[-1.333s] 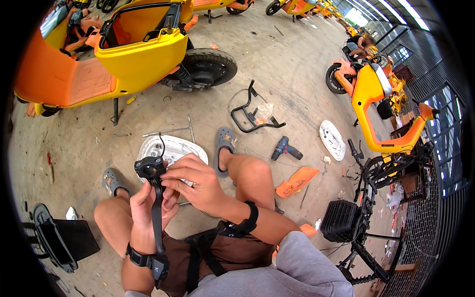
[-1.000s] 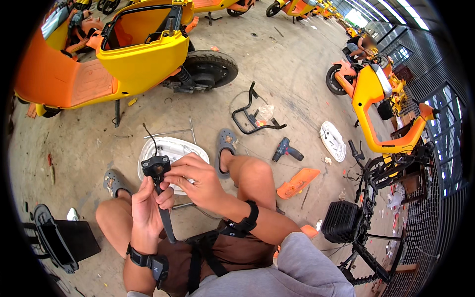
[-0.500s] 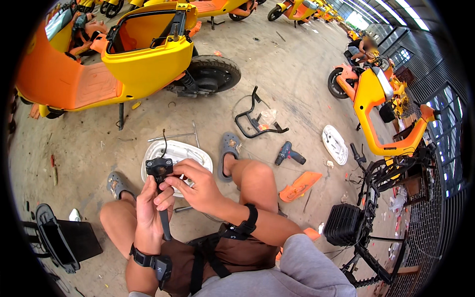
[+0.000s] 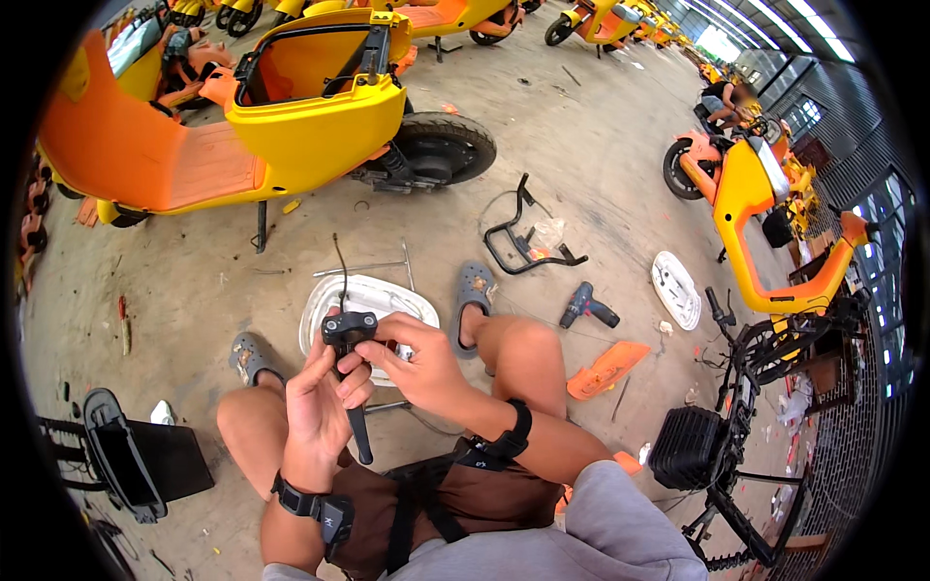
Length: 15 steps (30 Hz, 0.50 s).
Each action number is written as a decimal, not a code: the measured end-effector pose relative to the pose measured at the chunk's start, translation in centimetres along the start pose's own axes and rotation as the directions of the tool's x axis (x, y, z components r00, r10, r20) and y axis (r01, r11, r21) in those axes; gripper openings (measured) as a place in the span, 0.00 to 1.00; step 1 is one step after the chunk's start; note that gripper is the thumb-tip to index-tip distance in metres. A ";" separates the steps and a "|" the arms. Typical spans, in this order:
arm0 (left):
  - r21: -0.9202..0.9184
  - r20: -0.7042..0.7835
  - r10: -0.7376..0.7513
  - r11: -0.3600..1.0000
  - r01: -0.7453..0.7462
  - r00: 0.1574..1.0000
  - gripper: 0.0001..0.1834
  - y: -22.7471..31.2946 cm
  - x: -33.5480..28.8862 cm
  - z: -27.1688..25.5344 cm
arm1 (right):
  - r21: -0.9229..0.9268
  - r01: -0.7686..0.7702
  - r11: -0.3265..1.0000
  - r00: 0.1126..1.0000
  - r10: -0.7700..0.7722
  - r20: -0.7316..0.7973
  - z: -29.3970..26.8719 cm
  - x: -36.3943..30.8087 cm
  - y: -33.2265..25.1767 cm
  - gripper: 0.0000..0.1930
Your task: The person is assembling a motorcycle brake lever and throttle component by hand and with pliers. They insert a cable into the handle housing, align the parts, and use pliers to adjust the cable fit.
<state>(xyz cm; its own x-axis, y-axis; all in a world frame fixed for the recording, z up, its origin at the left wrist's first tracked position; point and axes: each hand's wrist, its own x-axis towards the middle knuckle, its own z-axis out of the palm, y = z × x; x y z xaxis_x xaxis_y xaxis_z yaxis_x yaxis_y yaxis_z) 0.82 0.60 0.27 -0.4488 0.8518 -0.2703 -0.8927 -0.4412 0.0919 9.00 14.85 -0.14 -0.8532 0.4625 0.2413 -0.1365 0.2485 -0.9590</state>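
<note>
In front of my knees I hold a black brake lever (image 4: pixel 359 431) with a bolted clamp head and a thin cable rising from it. My left hand (image 4: pixel 320 402) is closed around the lever from below, with the blade pointing down past the palm. The fingers of my right hand (image 4: pixel 422 363) are pinched at the right side of the clamp head; whether they grip a small part there is hidden. Beneath the lever, a white oval plastic shell (image 4: pixel 422 308) lies on the floor between my feet, partly covered by my hands.
A cordless drill (image 4: pixel 587 306), black tubular rack (image 4: pixel 499 235), orange panel (image 4: pixel 608 370) and second white shell (image 4: pixel 676 290) lie ahead right. A yellow scooter (image 4: pixel 320 136) stands ahead left. A stripped frame (image 4: pixel 722 445) is at right, a black box (image 4: pixel 160 465) at left. Another person (image 4: pixel 725 102) sits far off.
The whole scene has shifted right in the picture as my head turned slightly. The brake lever tilts a little differently, its blade end now farther right. Both hands stay on it.
</note>
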 end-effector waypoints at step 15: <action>-0.001 0.044 -0.035 0.999 0.035 0.998 0.23 0.9 -0.1 -0.8 | 0.025 -0.003 1.000 0.999 0.002 0.048 0.8 -0.2 -0.6 0.08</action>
<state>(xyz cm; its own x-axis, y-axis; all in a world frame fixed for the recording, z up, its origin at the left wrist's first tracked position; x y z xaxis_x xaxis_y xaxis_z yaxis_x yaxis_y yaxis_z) 0.07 -0.13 -0.37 -0.4185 0.8783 -0.2312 -0.9079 -0.4112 0.0812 8.85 13.91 0.22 -0.8765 0.4217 0.2323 -0.1467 0.2257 -0.9631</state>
